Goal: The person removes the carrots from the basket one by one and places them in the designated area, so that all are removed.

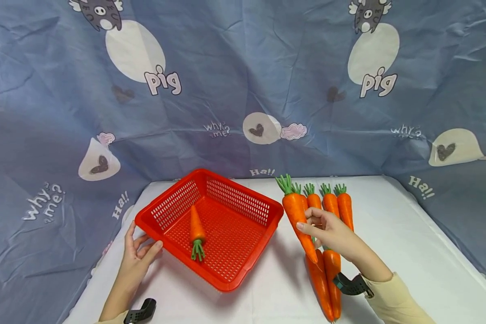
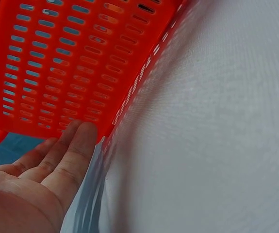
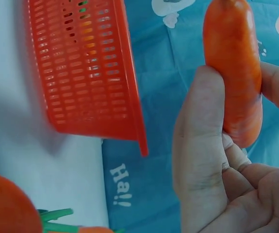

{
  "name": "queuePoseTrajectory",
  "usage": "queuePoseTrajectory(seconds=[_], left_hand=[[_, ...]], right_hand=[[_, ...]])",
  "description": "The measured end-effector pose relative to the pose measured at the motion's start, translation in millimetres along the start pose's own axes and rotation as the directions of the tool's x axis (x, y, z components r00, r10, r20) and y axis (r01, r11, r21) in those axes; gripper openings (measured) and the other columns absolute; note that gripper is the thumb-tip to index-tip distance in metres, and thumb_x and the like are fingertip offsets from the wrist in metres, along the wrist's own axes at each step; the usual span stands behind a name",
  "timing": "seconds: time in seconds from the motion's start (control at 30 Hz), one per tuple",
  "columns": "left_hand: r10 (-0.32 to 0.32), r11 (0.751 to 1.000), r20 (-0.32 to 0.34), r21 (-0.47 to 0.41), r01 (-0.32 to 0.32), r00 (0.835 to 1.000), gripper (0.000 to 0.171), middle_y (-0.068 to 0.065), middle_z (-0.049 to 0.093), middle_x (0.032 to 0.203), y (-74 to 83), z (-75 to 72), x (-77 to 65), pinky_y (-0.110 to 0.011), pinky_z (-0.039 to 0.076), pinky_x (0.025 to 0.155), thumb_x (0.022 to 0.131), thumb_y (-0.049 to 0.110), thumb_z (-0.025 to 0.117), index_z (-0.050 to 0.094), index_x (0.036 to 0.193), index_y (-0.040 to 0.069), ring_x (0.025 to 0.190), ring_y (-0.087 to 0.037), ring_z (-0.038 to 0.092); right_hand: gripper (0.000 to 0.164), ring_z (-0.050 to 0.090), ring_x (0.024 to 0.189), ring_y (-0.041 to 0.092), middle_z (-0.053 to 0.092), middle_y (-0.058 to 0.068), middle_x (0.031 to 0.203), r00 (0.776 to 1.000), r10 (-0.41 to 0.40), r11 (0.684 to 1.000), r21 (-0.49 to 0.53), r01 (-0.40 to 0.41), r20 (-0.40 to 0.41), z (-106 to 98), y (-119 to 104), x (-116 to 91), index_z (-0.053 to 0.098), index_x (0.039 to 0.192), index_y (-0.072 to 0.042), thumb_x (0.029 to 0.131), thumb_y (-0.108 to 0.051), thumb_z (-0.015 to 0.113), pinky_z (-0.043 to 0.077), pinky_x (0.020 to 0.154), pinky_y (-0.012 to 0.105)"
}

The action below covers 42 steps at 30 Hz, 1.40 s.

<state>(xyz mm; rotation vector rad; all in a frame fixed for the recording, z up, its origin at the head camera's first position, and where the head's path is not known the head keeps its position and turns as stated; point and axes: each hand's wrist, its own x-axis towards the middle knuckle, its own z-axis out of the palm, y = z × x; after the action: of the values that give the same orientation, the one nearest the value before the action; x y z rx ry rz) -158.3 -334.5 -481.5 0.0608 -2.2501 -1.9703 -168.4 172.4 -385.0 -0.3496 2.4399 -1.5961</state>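
Observation:
A red plastic basket [image 1: 231, 243] with slotted walls stands left of centre, one carrot [image 1: 196, 225] lying in it with its green top toward me. At its left corner my left hand [image 1: 135, 256] grips the rim, thumb on the front side and index finger on the left side. The other fingers [image 2: 76, 155] reach up against the outer wall. Right of the basket, my right hand [image 1: 328, 229] holds another carrot [image 1: 294, 211] between thumb and fingers, raised and tilted, leafy end up and tip down toward me.
Under and behind my right hand, several carrots [image 1: 344, 207] lie side by side, green tops toward the back. Nearer me lie two more carrots [image 1: 320, 288], tips toward me. A white cloth [image 1: 393, 216] covers the table; a blue printed curtain [image 1: 210, 90] hangs behind it.

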Motion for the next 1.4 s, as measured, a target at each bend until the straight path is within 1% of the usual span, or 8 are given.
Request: queuePoseTrajectory(seconds=[0.23,0.4,0.53,0.7,0.93,1.13,1.33,1.4], left_hand=[[0.004,1.000,0.005,0.006,-0.004,1.000,0.106,-0.027,0.033,0.158,-2.2,1.2,0.4,-0.016,0.061,0.083,0.105,0.008,0.067,-0.012,0.172,0.028,0.101,0.009,0.067],[-0.010,1.000,-0.002,0.028,0.010,1.000,0.106,-0.030,0.032,0.161,-3.6,0.3,0.6,-0.015,0.060,0.083,0.105,0.013,0.069,-0.013,0.172,0.029,0.103,0.011,0.065],[-0.022,0.999,-0.005,0.039,0.023,1.000,0.108,-0.030,0.031,0.162,-3.1,0.1,0.1,-0.015,0.060,0.083,0.105,0.016,0.070,-0.014,0.171,0.030,0.105,0.013,0.063],[-0.011,0.999,-0.001,0.040,0.011,1.000,0.106,-0.031,0.031,0.160,-1.9,0.8,-0.3,-0.015,0.060,0.083,0.106,0.014,0.068,-0.014,0.171,0.028,0.104,0.012,0.064],[0.008,0.999,0.004,0.035,-0.008,1.000,0.103,-0.030,0.032,0.159,-1.1,1.0,0.1,-0.014,0.061,0.082,0.107,0.010,0.064,-0.014,0.171,0.027,0.104,0.010,0.066],[0.010,0.999,0.009,0.030,-0.011,1.000,0.105,-0.028,0.033,0.157,-1.2,0.9,1.2,-0.015,0.061,0.083,0.106,0.010,0.066,-0.013,0.172,0.028,0.106,0.010,0.065],[0.011,0.999,-0.010,0.044,-0.010,1.000,0.105,-0.021,0.036,0.153,-2.0,1.3,1.8,-0.015,0.061,0.083,0.105,0.009,0.068,-0.011,0.172,0.027,0.105,0.011,0.065],[0.013,0.999,-0.005,0.044,-0.013,1.000,0.105,-0.018,0.037,0.151,-2.0,2.9,3.4,-0.016,0.061,0.083,0.105,0.009,0.068,-0.010,0.172,0.028,0.105,0.011,0.065]], right_hand=[[0.041,0.060,0.067,0.021,0.061,0.009,0.095,0.999,0.031,0.999,-0.011,-0.031,-0.020,0,11,-12,0.055,0.120,0.000,0.102,-0.031,0.074,0.060,0.063,0.033],[0.043,0.058,0.065,0.019,0.062,0.010,0.097,0.998,0.053,0.998,-0.013,-0.053,-0.025,-2,18,-17,0.054,0.123,0.001,0.103,-0.032,0.074,0.060,0.066,0.033],[0.044,0.058,0.067,0.017,0.063,0.010,0.099,0.998,0.058,0.998,-0.013,-0.058,-0.027,-4,22,-21,0.054,0.125,0.001,0.103,-0.031,0.073,0.061,0.067,0.033],[0.042,0.057,0.069,0.016,0.060,0.009,0.099,0.997,0.067,0.998,0.006,-0.067,-0.029,-6,26,-28,0.053,0.124,0.001,0.103,-0.030,0.073,0.061,0.066,0.033],[0.039,0.056,0.069,0.014,0.057,0.009,0.099,0.997,0.071,0.997,0.020,-0.071,-0.028,-8,30,-36,0.052,0.120,0.001,0.104,-0.028,0.072,0.057,0.062,0.031],[0.043,0.058,0.072,0.014,0.060,0.008,0.100,0.993,0.110,0.994,0.030,-0.109,-0.032,-9,36,-41,0.052,0.125,0.003,0.104,-0.028,0.072,0.059,0.063,0.032],[0.038,0.061,0.077,0.014,0.063,0.009,0.103,0.997,0.083,0.996,0.018,-0.083,-0.010,-13,42,-45,0.054,0.123,0.003,0.105,-0.027,0.070,0.059,0.063,0.032],[0.037,0.060,0.074,0.013,0.062,0.009,0.102,0.997,0.076,0.997,0.011,-0.076,-0.015,-15,43,-48,0.054,0.122,0.002,0.106,-0.027,0.070,0.058,0.063,0.031]])
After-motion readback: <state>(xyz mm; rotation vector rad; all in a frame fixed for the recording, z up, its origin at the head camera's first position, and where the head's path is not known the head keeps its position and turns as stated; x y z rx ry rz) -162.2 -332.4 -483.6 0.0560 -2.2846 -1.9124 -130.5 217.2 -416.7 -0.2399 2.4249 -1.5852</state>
